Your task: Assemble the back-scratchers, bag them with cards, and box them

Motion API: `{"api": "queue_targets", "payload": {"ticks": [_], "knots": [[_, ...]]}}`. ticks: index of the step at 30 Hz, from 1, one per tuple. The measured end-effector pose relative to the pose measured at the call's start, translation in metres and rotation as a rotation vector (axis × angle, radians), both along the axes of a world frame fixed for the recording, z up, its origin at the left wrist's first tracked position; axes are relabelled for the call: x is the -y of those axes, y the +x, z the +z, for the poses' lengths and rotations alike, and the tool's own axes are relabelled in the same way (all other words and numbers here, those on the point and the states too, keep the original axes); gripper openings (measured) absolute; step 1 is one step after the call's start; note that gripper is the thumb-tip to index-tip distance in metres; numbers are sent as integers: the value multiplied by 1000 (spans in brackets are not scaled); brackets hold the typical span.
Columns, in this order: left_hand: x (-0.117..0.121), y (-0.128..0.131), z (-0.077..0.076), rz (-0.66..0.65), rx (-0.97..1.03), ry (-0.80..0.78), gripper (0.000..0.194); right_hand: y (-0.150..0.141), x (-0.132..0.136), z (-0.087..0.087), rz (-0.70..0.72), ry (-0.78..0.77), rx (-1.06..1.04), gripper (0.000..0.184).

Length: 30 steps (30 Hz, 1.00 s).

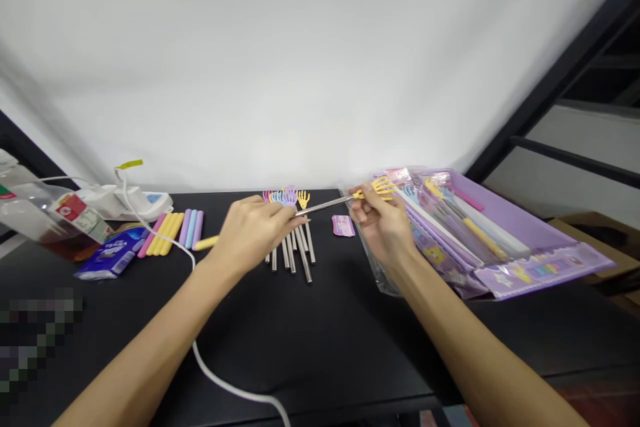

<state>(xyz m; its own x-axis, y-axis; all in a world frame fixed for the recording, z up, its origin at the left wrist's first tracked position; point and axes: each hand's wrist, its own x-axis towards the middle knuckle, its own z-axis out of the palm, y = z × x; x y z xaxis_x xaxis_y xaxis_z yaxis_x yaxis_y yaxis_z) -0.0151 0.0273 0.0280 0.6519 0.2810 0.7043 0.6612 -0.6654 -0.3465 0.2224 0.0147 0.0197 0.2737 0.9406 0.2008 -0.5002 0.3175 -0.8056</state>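
Observation:
My left hand and my right hand together hold one telescopic back scratcher with a steel rod and a yellow claw head by my right fingers. The left fingers pinch the rod's near end, and a yellow grip pokes out behind that hand. Under the left hand lies a row of several steel scratchers with pastel claw heads. A small pink label lies between my hands.
Several pastel rubber grips lie at left beside a blue tissue pack, a white power strip and its cord. A clear bottle lies far left. A purple box of packaged scratchers sits right.

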Motion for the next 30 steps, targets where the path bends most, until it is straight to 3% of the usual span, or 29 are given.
{"api": "queue_targets", "payload": {"ticks": [4,10,14,17,19,23,28,30], "knots": [[-6,-13,0,45,-23,2,28,15,-5,2,-205,-4,-150,33],[2,5,-1,26,-45,10,30,-14,4,-12,115,37,40,25],[7,9,-7,24,-44,-4,24,-31,12,-17,172,7,96,27],[5,4,-8,4,-39,18,22,-29,10,-14,216,-25,118,31],[2,-3,-6,36,-32,8,22,-18,5,-10,134,-28,74,32],[-7,-16,-2,93,26,-16,20,6,-5,0,-185,-26,-142,36],[-10,-19,-4,33,-43,-28,24,19,-6,8,-138,-96,-119,41],[-12,-27,-3,88,-40,-34,24,32,-6,13,-285,-108,-172,44]]}}
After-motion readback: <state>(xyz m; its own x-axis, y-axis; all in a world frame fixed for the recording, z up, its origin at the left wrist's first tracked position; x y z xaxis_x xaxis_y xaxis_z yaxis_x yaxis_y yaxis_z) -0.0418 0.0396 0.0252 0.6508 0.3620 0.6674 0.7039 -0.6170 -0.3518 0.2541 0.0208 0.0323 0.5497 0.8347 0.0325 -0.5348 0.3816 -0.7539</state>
